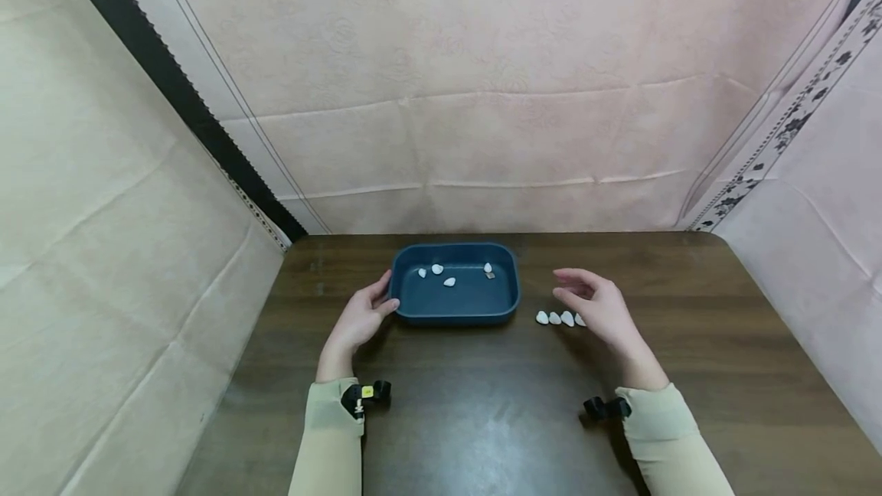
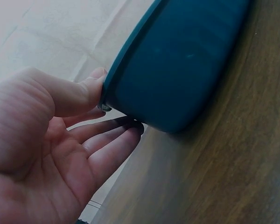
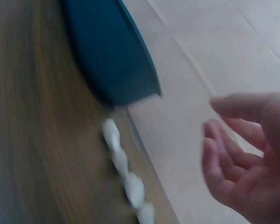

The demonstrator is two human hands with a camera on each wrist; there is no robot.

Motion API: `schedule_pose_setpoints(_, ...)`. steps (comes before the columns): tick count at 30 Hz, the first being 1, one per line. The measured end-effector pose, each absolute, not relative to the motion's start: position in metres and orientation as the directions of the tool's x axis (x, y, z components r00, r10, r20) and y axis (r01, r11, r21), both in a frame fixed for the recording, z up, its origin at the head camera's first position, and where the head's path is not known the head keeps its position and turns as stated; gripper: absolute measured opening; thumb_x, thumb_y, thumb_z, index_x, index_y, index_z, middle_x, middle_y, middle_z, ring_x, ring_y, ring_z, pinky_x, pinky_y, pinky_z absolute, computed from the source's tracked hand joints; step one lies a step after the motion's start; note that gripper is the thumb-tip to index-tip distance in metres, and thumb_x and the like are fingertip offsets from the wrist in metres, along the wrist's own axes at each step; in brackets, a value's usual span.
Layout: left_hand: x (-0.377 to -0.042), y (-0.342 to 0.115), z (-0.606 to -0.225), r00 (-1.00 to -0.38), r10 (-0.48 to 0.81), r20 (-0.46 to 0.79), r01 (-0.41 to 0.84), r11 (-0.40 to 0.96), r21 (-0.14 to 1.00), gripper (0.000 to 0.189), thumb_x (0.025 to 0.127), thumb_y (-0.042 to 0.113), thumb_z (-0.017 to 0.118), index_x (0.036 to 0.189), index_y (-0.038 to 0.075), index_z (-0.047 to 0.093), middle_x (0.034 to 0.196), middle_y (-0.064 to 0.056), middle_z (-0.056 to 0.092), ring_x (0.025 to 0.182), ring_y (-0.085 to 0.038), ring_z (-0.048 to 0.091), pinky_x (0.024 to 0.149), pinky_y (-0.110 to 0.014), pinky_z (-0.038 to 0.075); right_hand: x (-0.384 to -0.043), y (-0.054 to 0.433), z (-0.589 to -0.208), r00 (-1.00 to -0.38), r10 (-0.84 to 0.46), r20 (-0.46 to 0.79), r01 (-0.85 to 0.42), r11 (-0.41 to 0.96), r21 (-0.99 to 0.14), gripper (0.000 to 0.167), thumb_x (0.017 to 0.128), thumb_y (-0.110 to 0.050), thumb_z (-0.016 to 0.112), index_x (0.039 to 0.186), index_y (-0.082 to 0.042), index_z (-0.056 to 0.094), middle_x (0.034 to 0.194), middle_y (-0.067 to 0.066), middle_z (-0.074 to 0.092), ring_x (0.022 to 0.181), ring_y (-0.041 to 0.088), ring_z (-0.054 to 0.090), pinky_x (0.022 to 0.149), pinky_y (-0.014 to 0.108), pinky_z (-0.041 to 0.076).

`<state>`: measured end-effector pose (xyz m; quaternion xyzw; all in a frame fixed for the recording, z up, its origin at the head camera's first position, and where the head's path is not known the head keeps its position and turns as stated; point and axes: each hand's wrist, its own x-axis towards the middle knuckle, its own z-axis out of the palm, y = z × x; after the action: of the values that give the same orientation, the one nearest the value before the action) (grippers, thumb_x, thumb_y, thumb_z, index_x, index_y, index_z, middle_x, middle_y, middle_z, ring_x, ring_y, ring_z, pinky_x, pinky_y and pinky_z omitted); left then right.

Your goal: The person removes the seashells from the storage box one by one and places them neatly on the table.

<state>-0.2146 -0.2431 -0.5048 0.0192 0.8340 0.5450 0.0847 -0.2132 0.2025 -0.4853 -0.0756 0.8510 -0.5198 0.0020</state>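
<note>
Nearest, black devices [image 1: 608, 409] sit at the sleeves [image 1: 664, 431]. The right hand [image 1: 601, 308], thumb and fingers apart, partly hides a row of white pieces [image 1: 554, 318] right of a blue, round-cornered tray [image 1: 475, 301]. The left hand [image 1: 362, 314] pinches the tray's left end by the tabletop's [image 1: 455, 389] far edge; scattered pieces [image 1: 449, 282] lie inside. Pale cloth [image 1: 496, 136] hangs beyond.

No writing, brand or number can be read in any view — the small yellow label [image 1: 368, 391] on the black wrist camera [image 1: 382, 393] by the left sleeve [image 1: 329, 435] is too tiny to make out.
</note>
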Motion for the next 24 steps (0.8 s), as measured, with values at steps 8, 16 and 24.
schedule_pose_setpoints(8, -0.215, -0.245, -0.504, -0.986, 0.121, -0.116, -0.055, 0.422, 0.905, 0.064, 0.111, 0.014, 0.061, 0.169, 0.011, 0.033, 0.171, -0.014, 0.036, 0.148, -0.032, 0.049, 0.118, -0.049, 0.041, -0.233, 0.136, -0.473, -0.979, -0.145, 0.14, -0.179, 0.309, -0.934, 0.035, 0.103, -0.017, 0.075, 0.137, -0.008, 0.072, 0.131, 0.015, 0.072, 0.116, 0.029, 0.067, 0.09, 0.021, 0.056)
schedule_pose_setpoints(16, -0.215, -0.245, -0.503, -0.985, 0.125, -0.117, -0.054, 0.422, 0.905, 0.065, 0.111, 0.013, 0.06, 0.169, 0.009, 0.032, 0.17, -0.016, 0.036, 0.149, -0.034, 0.047, 0.119, -0.051, 0.04, -0.258, 0.072, -0.478, -0.949, -0.305, 0.083, -0.192, 0.349, -0.917, 0.028, 0.104, -0.016, 0.072, 0.132, -0.017, 0.075, 0.133, 0.015, 0.071, 0.109, 0.025, 0.068, 0.095, 0.042, 0.06)
schedule_pose_setpoints(24, -0.214, -0.242, -0.504, -0.984, 0.128, -0.121, -0.061, 0.4, 0.914, 0.064, 0.111, 0.012, 0.06, 0.169, 0.009, 0.032, 0.171, -0.015, 0.035, 0.147, -0.034, 0.05, 0.117, -0.05, 0.042, -0.289, 0.029, -0.492, -0.937, -0.348, -0.012, -0.165, 0.474, -0.865, 0.032, 0.105, -0.015, 0.071, 0.136, -0.008, 0.073, 0.131, 0.013, 0.072, 0.109, 0.024, 0.068, 0.096, 0.044, 0.06)
